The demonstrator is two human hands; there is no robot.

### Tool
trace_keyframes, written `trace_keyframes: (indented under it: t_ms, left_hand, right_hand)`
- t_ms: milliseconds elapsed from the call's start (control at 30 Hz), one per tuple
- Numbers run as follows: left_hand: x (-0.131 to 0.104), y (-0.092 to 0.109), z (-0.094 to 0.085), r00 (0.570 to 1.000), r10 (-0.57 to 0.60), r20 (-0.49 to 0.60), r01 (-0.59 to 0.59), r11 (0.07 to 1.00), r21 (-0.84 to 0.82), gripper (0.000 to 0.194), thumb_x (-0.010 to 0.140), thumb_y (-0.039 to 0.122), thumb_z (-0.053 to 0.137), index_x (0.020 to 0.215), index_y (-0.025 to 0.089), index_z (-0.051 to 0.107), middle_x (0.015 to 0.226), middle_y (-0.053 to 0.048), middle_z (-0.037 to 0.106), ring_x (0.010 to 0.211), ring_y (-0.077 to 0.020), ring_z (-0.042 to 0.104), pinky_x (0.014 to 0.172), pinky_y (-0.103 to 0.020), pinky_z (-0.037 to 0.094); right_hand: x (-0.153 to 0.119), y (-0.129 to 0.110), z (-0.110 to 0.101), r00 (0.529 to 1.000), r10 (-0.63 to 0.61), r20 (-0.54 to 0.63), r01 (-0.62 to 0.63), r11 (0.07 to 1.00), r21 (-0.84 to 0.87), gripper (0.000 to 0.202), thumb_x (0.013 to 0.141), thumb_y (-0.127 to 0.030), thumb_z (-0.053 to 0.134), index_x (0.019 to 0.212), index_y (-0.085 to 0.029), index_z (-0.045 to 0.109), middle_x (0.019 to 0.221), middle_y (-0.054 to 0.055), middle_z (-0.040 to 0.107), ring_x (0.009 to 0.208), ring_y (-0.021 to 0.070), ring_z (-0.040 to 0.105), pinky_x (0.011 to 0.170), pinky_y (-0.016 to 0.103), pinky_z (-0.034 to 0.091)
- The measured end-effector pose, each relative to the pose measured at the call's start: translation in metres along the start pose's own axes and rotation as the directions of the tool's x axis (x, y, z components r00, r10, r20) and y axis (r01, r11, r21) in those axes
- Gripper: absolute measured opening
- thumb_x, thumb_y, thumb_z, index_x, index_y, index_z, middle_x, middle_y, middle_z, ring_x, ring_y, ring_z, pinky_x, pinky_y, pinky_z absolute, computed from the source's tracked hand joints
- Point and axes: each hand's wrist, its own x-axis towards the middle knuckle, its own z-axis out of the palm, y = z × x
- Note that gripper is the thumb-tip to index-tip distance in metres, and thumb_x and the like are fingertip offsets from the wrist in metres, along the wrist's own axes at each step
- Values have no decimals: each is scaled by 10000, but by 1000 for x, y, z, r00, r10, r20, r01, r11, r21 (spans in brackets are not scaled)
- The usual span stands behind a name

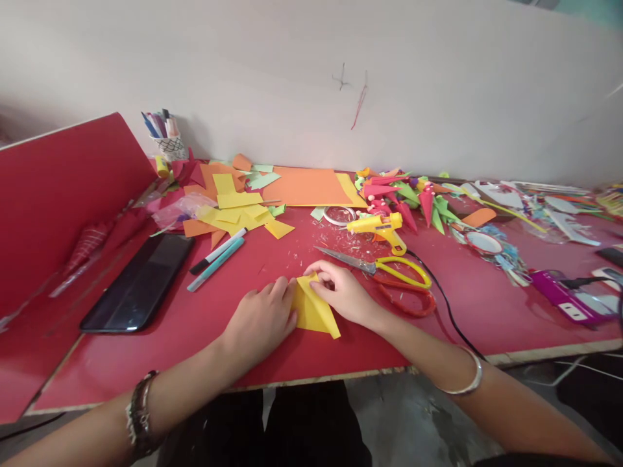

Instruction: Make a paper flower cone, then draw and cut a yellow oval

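A piece of yellow paper (311, 311) lies near the front edge of the red table, with a folded or raised strip along its right side. My left hand (263, 314) rests on its left part, fingers bent and close together, pressing it to the table. My right hand (343, 292) pinches the paper's upper right edge between thumb and fingers. Just beyond my right hand lie scissors (403, 269) with yellow and red handles, blades toward the left. A yellow glue gun (382, 228) lies behind them.
A black phone (139, 282) and two markers (217, 256) lie to the left. Cut paper (238, 201) is heaped behind, and colourful paper cones (389, 188) at the back right. A purple power strip (567, 298) sits at the right; a black cable (448, 308) crosses the table.
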Motion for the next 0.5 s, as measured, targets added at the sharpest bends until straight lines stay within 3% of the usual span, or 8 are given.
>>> trace_keyframes:
  t_ms: [233,433,500]
  left_hand:
    - [-2,1,5,994,99,-41,-92,985,144,345,855,185,388,1158,79,515,987,-136,570,757,-204,589,512,-282,474]
    - [-4,3,7,992,116,-55,-103,974,203,339,855,190,408,1160,105,528,998,-134,581,750,-188,583,500,-256,451]
    - [-3,4,6,993,113,-41,-102,972,211,359,856,189,407,1187,88,504,989,-136,585,742,-189,583,483,-254,440]
  right_hand:
    - [-6,-5,2,995,-57,-77,28,940,-341,129,822,-166,434,845,-223,548,595,-59,504,557,95,473,764,289,327]
    - [-11,-5,-3,994,-15,-104,-13,965,-263,114,808,-234,468,909,-218,518,550,-73,471,523,104,477,724,291,360]
    - [-15,-8,-3,995,7,-101,-28,978,-204,268,775,-292,522,1030,-227,469,590,-67,507,565,121,518,711,297,374]
